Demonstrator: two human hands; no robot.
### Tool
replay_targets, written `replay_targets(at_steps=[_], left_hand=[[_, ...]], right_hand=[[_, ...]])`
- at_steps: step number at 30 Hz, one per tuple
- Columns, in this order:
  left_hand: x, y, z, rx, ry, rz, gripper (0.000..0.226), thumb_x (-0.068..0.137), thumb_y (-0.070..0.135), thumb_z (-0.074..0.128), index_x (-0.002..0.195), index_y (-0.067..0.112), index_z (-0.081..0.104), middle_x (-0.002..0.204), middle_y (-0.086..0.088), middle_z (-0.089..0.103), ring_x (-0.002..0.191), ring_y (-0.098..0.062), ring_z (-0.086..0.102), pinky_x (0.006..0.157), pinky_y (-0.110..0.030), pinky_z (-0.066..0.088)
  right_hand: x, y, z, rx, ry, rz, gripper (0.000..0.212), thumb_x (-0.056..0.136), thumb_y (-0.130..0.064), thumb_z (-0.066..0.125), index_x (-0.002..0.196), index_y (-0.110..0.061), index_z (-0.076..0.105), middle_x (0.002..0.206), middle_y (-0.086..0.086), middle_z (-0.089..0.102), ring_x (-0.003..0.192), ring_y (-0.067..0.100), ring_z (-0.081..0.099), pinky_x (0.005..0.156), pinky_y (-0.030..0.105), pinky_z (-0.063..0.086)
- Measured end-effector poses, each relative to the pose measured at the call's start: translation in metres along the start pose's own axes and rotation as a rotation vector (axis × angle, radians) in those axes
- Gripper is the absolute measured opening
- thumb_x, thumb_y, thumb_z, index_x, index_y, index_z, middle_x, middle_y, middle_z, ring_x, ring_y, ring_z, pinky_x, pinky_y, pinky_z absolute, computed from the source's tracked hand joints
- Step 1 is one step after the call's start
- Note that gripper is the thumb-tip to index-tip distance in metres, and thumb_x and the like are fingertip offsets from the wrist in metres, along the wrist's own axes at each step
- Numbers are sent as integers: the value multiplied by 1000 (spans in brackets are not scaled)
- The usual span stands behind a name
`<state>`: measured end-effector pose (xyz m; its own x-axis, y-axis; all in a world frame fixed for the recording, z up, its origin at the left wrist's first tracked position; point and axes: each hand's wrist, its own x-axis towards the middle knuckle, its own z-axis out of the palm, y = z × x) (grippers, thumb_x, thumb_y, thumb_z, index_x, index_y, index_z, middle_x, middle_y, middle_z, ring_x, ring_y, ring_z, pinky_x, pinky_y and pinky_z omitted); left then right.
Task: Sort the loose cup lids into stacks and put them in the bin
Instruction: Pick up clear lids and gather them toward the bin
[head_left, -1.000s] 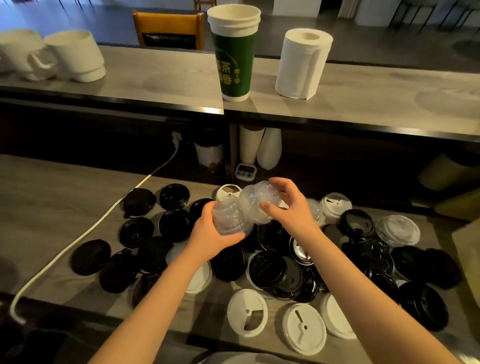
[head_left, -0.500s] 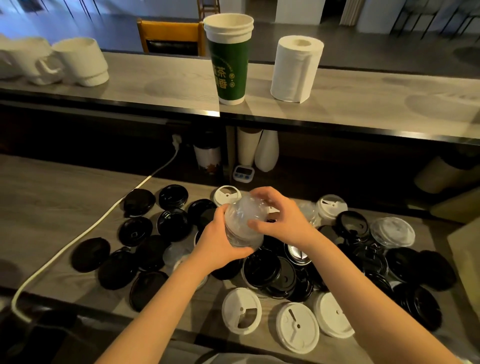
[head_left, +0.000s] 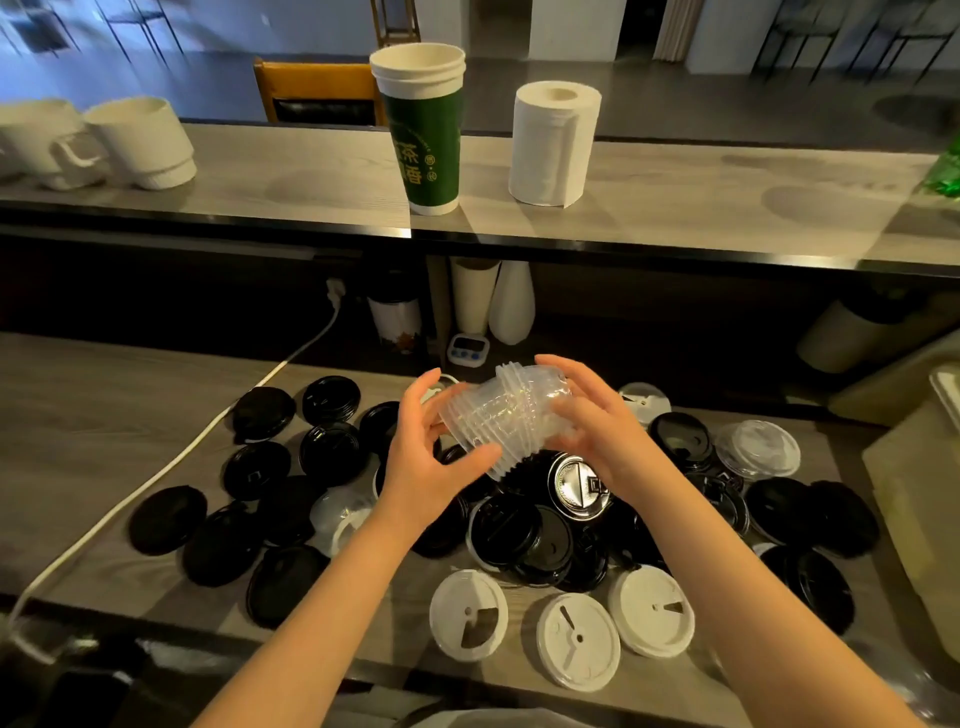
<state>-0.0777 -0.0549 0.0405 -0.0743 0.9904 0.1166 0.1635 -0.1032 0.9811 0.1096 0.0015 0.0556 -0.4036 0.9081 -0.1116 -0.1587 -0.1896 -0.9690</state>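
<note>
Aslant, clear lid stack (head_left: 501, 418), domes rightward

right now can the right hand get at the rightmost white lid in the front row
Likely not yet: the right hand and left hand both hold the clear lid stack. The white lid itself lies mostly uncovered beside that forearm.

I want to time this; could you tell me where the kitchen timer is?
Head view, centre: the timer stands under the raised counter, between the white cup stack and the held clear lid stack.
</note>
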Motion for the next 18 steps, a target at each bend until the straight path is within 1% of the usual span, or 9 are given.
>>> replay_targets(at_steps=[3, 5, 7, 9, 10, 12, 15, 17, 18], left_hand=[[1, 5, 13, -122, 32, -10, 58, 71, 52, 57, 124, 40, 36, 134, 7, 45, 118, 3, 49, 89, -13, 44], [2, 7, 21, -153, 14, -24, 55, 75, 56, 46, 125, 38, 34, 130, 8, 44, 112, 8, 49, 87, -13, 44], [3, 8, 28, -155, -32, -54, 57, 75, 60, 41, 127, 39, 32, 131, 8, 42, 116, 2, 48, 94, -22, 45], [5, 10, 34, -139, -96, -75, 61, 74, 63, 40, 129, 39, 31, 136, 6, 40, 123, -7, 45, 102, -31, 42], [6, 12, 37, -127, -124, -74, 64, 73, 63, 39, 131, 37, 31, 137, 5, 41, 125, -9, 44, 103, -32, 41], [9, 14, 48, -111, -169, -74, 70, 72, 62, 39, 134, 30, 32, 133, 5, 44, 123, -10, 45, 101, -29, 41], [10, 20, 71, -82, -258, -50, 71, 69, 61, 39, 132, 28, 34, 123, 9, 49, 114, -2, 49, 90, -16, 44], [10, 24, 91, -93, -279, -38, 69, 68, 60, 40, 129, 28, 36, 122, 8, 49, 109, 1, 51, 87, -15, 46], [9, 26, 103, -116, -272, -36, 65, 68, 61, 41, 124, 29, 38, 120, 7, 49, 104, 2, 53, 83, -15, 48]], right_hand=[[-3, 5, 9, 2, 20, 13, 37, 82, -23, 53, 119, -26, 53, 117, 2, 60, 107, 22, 62, 85, 42, 56], [-6, 11, 16, -30, 75, -6, 31, 89, -29, 52, 119, -28, 48, 119, 3, 55, 107, 21, 60, 83, 40, 57], [-13, 15, 17, -75, 118, -43, 36, 86, -38, 50, 121, -30, 43, 120, 2, 53, 107, 21, 60, 81, 37, 56], [-21, 15, 10, -141, 141, -76, 40, 84, -41, 46, 122, -30, 42, 120, 1, 53, 107, 21, 59, 80, 34, 54], [-26, 15, 5, -169, 150, -88, 39, 84, -40, 45, 121, -30, 43, 119, 1, 53, 107, 20, 58, 81, 33, 53], [-34, 16, -5, -189, 182, -106, 37, 84, -39, 44, 119, -29, 46, 117, -1, 54, 104, 15, 57, 82, 30, 50], [-48, 20, -21, -179, 266, -160, 30, 85, -35, 43, 113, -27, 52, 107, -8, 59, 95, 6, 60, 78, 25, 48], [-57, 19, -34, -182, 300, -189, 32, 83, -41, 46, 111, -28, 52, 103, -10, 60, 90, 5, 60, 75, 24, 48], [-62, 17, -41, -194, 312, -206, 38, 79, -47, 47, 112, -27, 51, 102, -10, 59, 88, 5, 59, 74, 23, 48]])
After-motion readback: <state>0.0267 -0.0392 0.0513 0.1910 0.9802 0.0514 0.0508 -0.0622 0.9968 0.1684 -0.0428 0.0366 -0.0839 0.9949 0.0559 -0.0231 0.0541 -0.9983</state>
